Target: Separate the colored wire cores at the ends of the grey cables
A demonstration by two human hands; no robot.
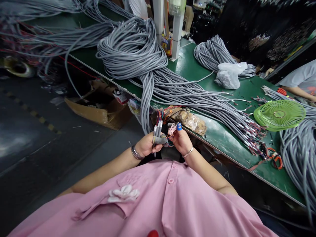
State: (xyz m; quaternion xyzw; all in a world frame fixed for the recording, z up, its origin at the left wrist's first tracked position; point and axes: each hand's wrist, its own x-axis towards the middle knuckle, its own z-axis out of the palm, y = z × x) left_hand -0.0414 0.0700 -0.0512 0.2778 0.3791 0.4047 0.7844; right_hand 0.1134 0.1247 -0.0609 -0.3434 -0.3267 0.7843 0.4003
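Note:
Several grey cable ends [158, 129] with white bands and coloured wires stand upright in my left hand [147, 144], whose fingers are closed round them. A grey covering wraps some of those fingers. Just to the right, my right hand [182, 141] has its fingers pinched on a small pink clip [172, 129] beside thin coloured wires. A blue cover [179, 126] sits on one of its fingertips. Both hands are close together in front of the table edge, near a brown taped lump [189, 121].
Grey cable coils [130, 49] and a long cable bundle [197, 95] lie on the green table [185, 65]. To the right are a green fan [278, 113], orange-handled scissors [277, 161] and a person's arm [300, 92]. A cardboard box [98, 113] is below left.

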